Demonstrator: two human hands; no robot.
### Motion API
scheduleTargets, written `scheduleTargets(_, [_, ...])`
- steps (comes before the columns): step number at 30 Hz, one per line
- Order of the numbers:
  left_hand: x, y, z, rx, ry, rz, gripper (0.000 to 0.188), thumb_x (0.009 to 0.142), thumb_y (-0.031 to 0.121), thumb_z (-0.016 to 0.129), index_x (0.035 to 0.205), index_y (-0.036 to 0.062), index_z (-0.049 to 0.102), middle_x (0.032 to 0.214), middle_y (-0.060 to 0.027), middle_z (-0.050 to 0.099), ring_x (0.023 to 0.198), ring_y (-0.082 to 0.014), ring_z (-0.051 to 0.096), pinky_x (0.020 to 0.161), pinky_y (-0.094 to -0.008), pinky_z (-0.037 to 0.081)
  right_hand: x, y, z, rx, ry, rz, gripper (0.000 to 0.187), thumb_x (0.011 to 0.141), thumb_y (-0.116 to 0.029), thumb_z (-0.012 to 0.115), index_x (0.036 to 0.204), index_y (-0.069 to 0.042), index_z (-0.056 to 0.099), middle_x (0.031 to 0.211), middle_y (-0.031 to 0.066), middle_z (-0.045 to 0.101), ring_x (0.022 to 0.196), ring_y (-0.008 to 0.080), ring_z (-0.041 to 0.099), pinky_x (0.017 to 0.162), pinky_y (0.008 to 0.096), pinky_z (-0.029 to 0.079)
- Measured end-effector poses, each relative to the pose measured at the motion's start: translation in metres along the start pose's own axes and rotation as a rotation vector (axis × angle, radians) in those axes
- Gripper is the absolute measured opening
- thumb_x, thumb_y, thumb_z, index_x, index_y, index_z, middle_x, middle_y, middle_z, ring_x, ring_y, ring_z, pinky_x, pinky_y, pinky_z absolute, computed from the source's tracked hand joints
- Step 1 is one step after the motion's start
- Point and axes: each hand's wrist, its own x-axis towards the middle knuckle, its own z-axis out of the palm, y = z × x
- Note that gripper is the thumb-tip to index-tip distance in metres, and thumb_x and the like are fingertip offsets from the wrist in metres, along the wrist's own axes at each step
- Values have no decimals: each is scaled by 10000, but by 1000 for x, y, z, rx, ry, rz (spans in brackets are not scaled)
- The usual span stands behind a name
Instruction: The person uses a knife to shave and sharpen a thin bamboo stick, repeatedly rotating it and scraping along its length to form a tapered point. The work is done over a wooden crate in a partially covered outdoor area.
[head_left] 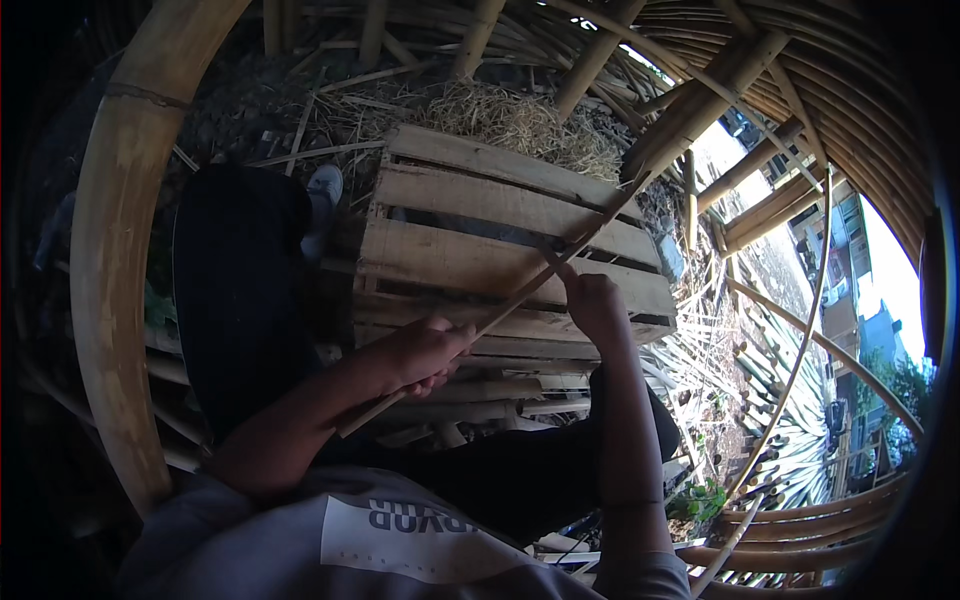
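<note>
The left hand [430, 352] wrapped the bamboo strip [505, 305] and hid a stretch of it from me; how the fingers lay underneath, I couldn't make out. The right hand [593, 300] covered the near part of a dark tool [550, 256], and what poked out was too small and dim to tell its kind. Up ahead, the strip's far end got lost against a thick beam [690, 125]. The dark trousers [240, 290] melted into shadow. A bowed bamboo pole [110, 240] ran past the upper edge, the grey shirt [250, 545] past the lower. Glare blurred the buildings [850, 250] off right.
</note>
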Motion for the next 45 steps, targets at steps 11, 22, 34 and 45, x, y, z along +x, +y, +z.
scheduleTargets(11, [-2,6,8,-72,-54,-1,424,1085,464,406,1068,50,501,642,68,380,490,-33,359,404,-213,287,-6,12,8,106,22,18,543,1061,-412,510,778,13,695,636,238,629,585,373,669,509,465,489])
scheduleTargets(22, [2,-3,11,-74,-74,57,450,1091,480,390,1023,50,504,645,35,442,486,-76,437,436,-240,418,-8,-65,-23,905,-217,525,458,997,-389,644,765,6,652,515,-2,470,420,82,439,396,309,354])
scheduleTargets(34, [-11,0,6,-234,-112,-26,383,1096,434,420,1025,68,506,737,4,509,519,-79,457,459,-243,435,5,-30,-6,633,-6,451,344,997,-279,607,893,38,688,675,213,642,607,345,637,628,449,497])
scheduleTargets(45, [-6,0,5,-172,-97,-8,407,1096,438,299,942,96,456,687,59,362,500,-29,306,408,-200,292,5,18,-11,554,106,342,306,1010,-231,600,859,20,691,730,238,663,683,402,677,632,449,501])
